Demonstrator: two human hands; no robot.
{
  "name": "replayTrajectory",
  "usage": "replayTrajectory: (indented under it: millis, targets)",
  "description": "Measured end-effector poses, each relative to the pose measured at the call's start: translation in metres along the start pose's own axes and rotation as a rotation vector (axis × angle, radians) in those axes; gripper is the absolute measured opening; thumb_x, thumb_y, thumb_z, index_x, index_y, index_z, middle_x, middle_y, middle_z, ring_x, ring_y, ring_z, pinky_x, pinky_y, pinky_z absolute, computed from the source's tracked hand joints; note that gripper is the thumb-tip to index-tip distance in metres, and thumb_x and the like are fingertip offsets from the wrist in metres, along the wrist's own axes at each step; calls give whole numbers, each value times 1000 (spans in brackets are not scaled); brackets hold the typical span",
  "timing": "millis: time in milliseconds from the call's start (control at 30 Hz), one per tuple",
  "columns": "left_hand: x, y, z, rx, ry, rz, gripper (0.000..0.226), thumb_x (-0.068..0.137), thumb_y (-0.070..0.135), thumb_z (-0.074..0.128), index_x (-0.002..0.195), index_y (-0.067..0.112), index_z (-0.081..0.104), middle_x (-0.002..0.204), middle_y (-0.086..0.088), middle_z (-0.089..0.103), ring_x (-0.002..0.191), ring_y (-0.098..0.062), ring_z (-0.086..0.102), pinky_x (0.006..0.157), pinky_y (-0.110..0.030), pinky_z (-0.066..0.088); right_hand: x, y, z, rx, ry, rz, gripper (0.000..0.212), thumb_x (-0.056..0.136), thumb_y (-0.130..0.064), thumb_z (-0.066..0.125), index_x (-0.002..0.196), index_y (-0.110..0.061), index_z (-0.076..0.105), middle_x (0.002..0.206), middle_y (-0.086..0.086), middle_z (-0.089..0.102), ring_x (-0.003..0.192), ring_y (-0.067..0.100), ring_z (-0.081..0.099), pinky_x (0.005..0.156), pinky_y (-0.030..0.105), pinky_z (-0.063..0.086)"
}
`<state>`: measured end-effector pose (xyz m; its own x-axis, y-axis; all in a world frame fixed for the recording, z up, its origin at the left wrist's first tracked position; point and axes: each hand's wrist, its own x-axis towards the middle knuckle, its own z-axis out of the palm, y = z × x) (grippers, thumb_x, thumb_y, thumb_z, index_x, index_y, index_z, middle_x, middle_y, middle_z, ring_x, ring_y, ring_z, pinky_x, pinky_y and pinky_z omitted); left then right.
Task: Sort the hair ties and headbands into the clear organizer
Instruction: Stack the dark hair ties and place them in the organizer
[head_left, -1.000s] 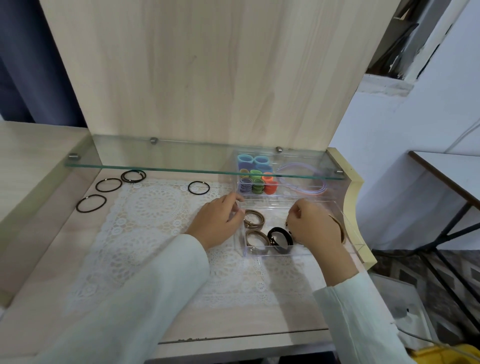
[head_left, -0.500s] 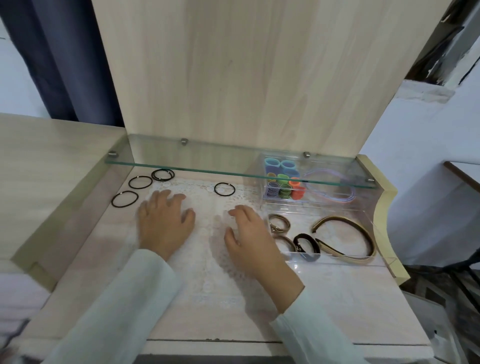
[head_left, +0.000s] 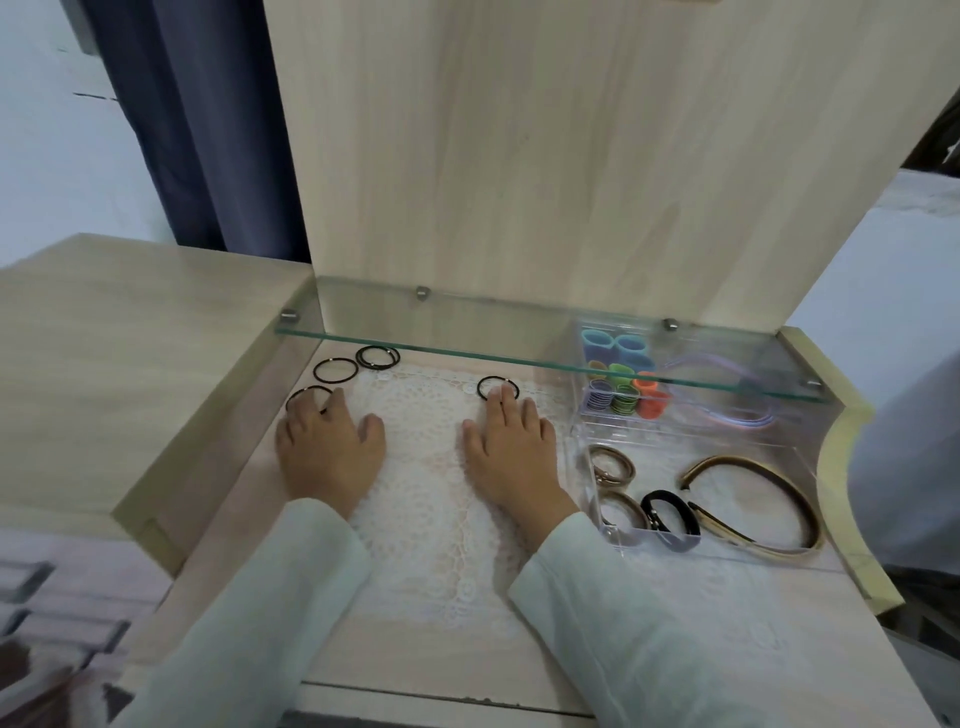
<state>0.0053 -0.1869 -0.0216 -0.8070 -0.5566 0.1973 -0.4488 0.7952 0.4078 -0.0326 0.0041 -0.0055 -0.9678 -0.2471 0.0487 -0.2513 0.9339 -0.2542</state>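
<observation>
Headbands (head_left: 753, 499) — two, both in organizer (head_left: 583, 441)

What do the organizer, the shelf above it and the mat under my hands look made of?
The clear organizer looks like glossy hard plastic, perhaps acrylic: contents show through its walls. The shelf seems glass, given its green-tinted edge and metal pins. The mat is white lace with an openwork pattern; cotton or synthetic, I cannot tell.

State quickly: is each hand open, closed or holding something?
Left hand: open, touching leftmost black hair tie.
Right hand: open, touching rightmost black hair tie.
</observation>
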Motion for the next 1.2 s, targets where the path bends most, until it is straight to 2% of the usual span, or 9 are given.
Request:
replayTrajectory:
  millis: [233, 333, 467, 567, 633, 767, 867, 967, 1200]
  targets:
    - [-3, 2, -2, -17, -13, 0, 59, 93, 34, 47, 145, 9, 42, 153, -7, 40, 143, -26, 29, 118, -48, 16, 1, 2, 6, 62, 172, -157, 44, 101, -36, 28, 136, -19, 49, 145, -1, 44, 138, 18, 32, 110, 46, 19]
    - [-4, 1, -2, -86, 35, 30, 50, 92, 30, 45, 139, 14, 53, 146, -4, 50, 139, -24, 38, 117, -51, 17, -6, 0, 5, 145, 309, -306, 40, 96, -34, 33, 102, -18, 69, 110, -6, 66, 109, 13, 56, 105, 43, 24]
    - [-5, -1, -2, -200, 94, 39, 46, 88, 28, 44, 126, 12, 64, 132, -5, 61, 127, -27, 51, 116, -54, 22, -9, 2, 6, 155, 396, -367, 34, 93, -33, 40, 77, -18, 66, 84, -10, 65, 79, 12, 59, 94, 36, 34]
    - [-4, -2, -2, -267, 161, 55, 50, 79, 28, 41, 115, 8, 68, 122, -10, 65, 115, -33, 57, 108, -52, 34, -8, 3, 7, 197, 426, -361, 25, 92, -32, 46, 88, -21, 69, 95, -11, 64, 88, 9, 57, 91, 33, 32]
    - [-3, -4, -2, -311, 183, 38, 52, 77, 28, 42, 115, 4, 68, 127, -17, 60, 118, -37, 54, 105, -49, 38, -6, 5, 7, 215, 424, -317, 25, 92, -33, 47, 101, -24, 68, 107, -11, 62, 99, 9, 55, 91, 32, 31]
    - [5, -5, -6, -262, 94, -61, 43, 89, 20, 53, 126, -2, 59, 140, -30, 42, 132, -41, 37, 111, -46, 28, -5, 6, 8, 186, 374, -257, 33, 95, -35, 46, 120, -24, 63, 124, -6, 59, 114, 14, 51, 97, 35, 32]
    - [13, -4, -9, -117, 70, -4, 34, 89, 11, 54, 115, -9, 61, 119, -34, 54, 113, -47, 49, 97, -49, 38, -6, 7, 6, 180, 298, -217, 36, 97, -34, 45, 131, -24, 56, 133, -5, 53, 122, 16, 45, 100, 32, 27]
    - [24, -7, -16, 9, 14, 18, 28, 85, 3, 55, 110, -8, 61, 108, -32, 55, 102, -48, 53, 84, -49, 44, -4, 9, 4, 205, 253, -177, 35, 97, -33, 46, 129, -22, 57, 133, -5, 53, 123, 16, 43, 100, 31, 25]
    - [44, -15, -32, -10, -74, 23, 25, 79, -7, 54, 102, -3, 64, 104, -26, 54, 97, -44, 56, 81, -46, 50, -2, 10, 5, 217, 241, -167, 32, 96, -34, 48, 122, -22, 62, 131, -5, 54, 122, 16, 43, 101, 31, 26]
